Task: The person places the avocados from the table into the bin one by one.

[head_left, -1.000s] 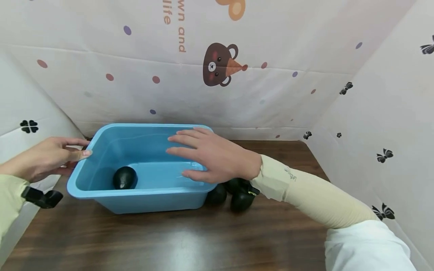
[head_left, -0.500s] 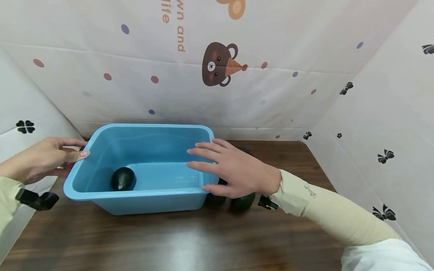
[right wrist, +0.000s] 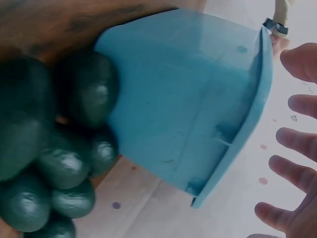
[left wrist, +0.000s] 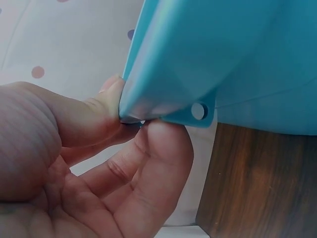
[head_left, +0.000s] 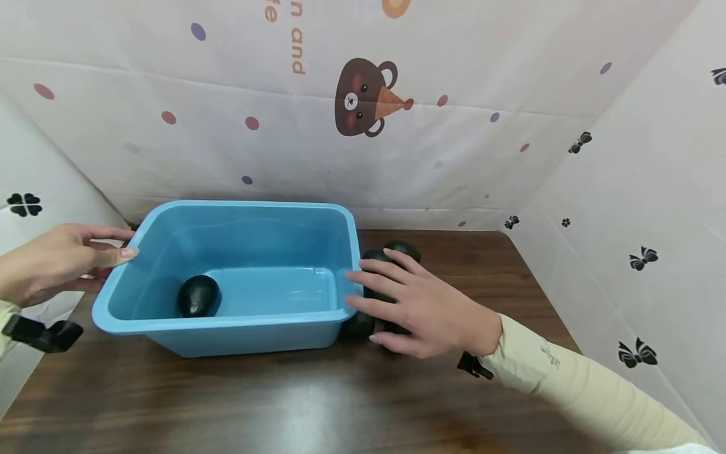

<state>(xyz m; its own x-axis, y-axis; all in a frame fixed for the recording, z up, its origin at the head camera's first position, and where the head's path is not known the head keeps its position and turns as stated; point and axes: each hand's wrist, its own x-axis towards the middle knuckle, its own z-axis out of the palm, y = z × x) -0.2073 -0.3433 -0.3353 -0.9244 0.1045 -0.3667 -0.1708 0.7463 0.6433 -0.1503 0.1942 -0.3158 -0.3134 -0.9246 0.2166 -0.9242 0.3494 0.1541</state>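
While the right hand (head_left: 431, 309) has pulled back out of the light-blue rectangular plastic tub (head_left: 227, 328) over the last second, it now hovers at the tub's 3 o'clock side, above the pile of dark-green avocados (head_left: 391, 265) on the brown wooden tabletop (head_left: 340, 403). Fingers are spread and straight, gripping nothing; the right wrist view confirms splayed fingers (right wrist: 297, 104) beside the tub wall (right wrist: 198, 99), with the pile (right wrist: 49, 163) packed against the tub's base.

One dark-green avocado (head_left: 198, 295) sits inside the tub, at roughly 8 o'clock on its floor, unmoved.

Left hand (head_left: 53, 261) has stayed at the tub's 9 o'clock rim; the left wrist view shows thumb (left wrist: 106, 106) and a finger (left wrist: 166, 144) pinching the rim corner (left wrist: 163, 106).

Read: one fruit is in, the hand is back at the pile, the rest are still outside. The tub has also shifted slightly in frame, probably from head motion.
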